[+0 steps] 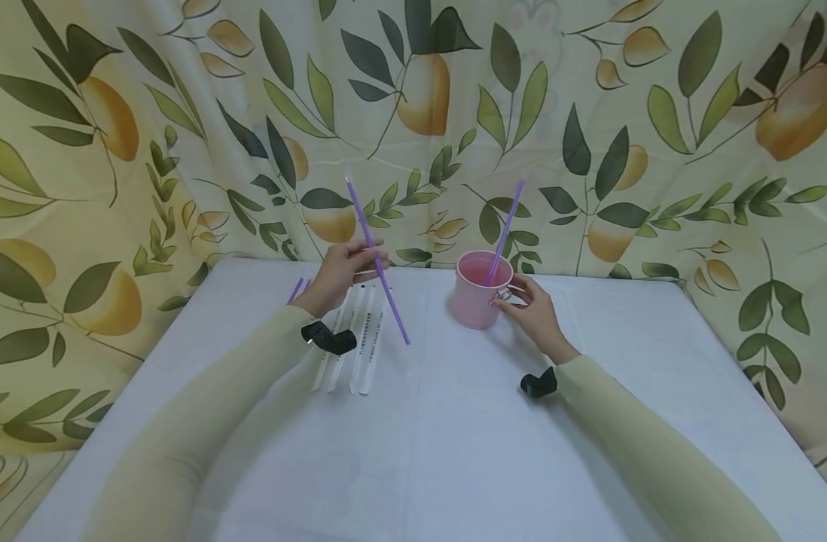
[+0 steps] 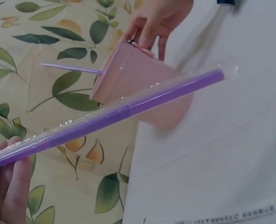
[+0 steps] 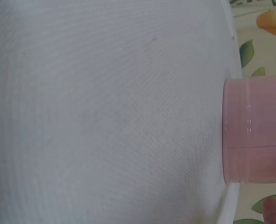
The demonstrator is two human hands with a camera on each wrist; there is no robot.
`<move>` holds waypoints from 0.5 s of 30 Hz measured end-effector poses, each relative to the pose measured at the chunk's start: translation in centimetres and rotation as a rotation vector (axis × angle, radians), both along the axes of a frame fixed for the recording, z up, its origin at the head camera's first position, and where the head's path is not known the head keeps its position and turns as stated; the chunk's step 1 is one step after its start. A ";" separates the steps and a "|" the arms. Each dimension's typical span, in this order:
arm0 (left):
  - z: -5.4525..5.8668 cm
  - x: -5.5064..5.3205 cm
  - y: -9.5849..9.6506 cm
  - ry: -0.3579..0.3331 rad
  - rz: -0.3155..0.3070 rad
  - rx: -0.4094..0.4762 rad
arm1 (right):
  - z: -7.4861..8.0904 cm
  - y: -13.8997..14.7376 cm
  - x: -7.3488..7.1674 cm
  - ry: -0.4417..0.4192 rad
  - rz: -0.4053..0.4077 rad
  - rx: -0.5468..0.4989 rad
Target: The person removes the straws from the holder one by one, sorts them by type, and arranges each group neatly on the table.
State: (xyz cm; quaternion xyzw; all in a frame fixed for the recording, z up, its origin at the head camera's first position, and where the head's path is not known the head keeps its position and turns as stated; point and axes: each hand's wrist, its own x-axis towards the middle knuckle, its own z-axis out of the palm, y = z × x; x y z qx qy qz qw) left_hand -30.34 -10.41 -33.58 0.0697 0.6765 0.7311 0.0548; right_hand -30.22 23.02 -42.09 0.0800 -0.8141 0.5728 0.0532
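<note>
My left hand pinches a purple drinking straw in a clear plastic wrapper, slanted above the table. In the left wrist view the straw crosses in front of the cup, its bendy section near the fingers. A pink cup stands upright near the table's far edge, and the fingers of my right hand grip it at its handle. Another purple straw leans inside that cup, its upper part sticking out. Only the cup's lower part and some fingertips show in the right wrist view.
Several slim white printed wrappers lie side by side under my left wrist. Purple straw ends show behind that wrist, partly hidden. A white cloth covers the table; a fruit-patterned curtain hangs right behind its far edge.
</note>
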 end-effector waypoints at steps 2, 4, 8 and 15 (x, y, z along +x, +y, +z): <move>-0.2 0.4 -0.7 -0.018 -0.012 -0.039 | -0.1 0.0 -0.1 0.006 0.000 0.003; -0.4 0.7 -1.4 -0.034 -0.020 -0.083 | -0.3 0.0 -0.2 0.008 -0.001 0.005; -0.7 1.2 -2.9 -0.059 -0.029 -0.161 | -0.4 0.1 -0.4 0.010 -0.003 0.017; -1.0 1.8 -5.7 -0.109 -0.040 -0.342 | -0.4 0.1 -0.5 -0.001 -0.006 0.034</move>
